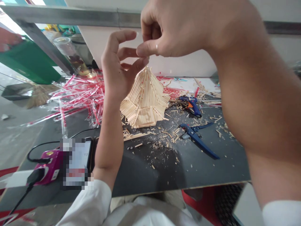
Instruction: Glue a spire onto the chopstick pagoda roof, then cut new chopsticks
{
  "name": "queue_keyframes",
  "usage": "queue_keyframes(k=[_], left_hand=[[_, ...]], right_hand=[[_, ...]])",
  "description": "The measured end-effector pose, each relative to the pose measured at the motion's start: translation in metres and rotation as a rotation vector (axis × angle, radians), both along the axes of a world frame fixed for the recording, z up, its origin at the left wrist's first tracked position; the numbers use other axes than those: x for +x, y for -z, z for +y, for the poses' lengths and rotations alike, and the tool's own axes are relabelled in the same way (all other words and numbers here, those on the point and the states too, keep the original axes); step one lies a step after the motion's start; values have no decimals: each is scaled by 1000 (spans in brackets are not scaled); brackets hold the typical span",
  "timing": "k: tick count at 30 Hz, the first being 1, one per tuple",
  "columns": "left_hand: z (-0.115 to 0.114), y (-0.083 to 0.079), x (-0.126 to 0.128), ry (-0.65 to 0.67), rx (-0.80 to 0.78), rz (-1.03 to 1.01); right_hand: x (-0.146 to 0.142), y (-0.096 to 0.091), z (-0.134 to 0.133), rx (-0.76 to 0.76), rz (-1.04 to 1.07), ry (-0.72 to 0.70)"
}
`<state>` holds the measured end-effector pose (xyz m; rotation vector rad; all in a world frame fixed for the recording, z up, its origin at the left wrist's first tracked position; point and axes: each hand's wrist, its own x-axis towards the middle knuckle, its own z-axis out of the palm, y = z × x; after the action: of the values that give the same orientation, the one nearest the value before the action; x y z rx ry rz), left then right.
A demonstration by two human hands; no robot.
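Note:
Above the peak of a small roofed model point(147, 106) made of thin wooden sticks, my two hands meet. My left hand point(118, 64) has its index finger raised and apart; its thumb and middle finger come close together at the model's tip. Whatever they pinch is too small to make out. From the upper right reaches my right hand point(174, 28), its thumb pressed toward curled fingers, touching or nearly touching the left fingertips. Anything in that pinch is hidden. The model stands upright on the dark table point(141, 169).
Blue cutters point(198, 141) and a blue glue gun point(194, 106) lie right of the model among stick offcuts. Red and clear plastic strips point(82, 94) are heaped at left. A phone point(77, 163) and a purple power block point(50, 164) with cables sit front left.

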<state>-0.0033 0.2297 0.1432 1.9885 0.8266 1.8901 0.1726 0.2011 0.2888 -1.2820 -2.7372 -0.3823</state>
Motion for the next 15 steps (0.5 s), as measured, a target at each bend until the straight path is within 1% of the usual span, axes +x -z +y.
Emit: queue_keyframes(k=[3, 7, 15], left_hand=[[4, 4, 2, -15, 14, -34], [6, 6, 4, 15, 26, -44], [-4, 0, 4, 17, -27, -17]], right_hand=[[-2, 1, 0, 14, -14, 29], [-3, 1, 2, 30, -28, 39], [-3, 2, 2, 63, -53, -5]])
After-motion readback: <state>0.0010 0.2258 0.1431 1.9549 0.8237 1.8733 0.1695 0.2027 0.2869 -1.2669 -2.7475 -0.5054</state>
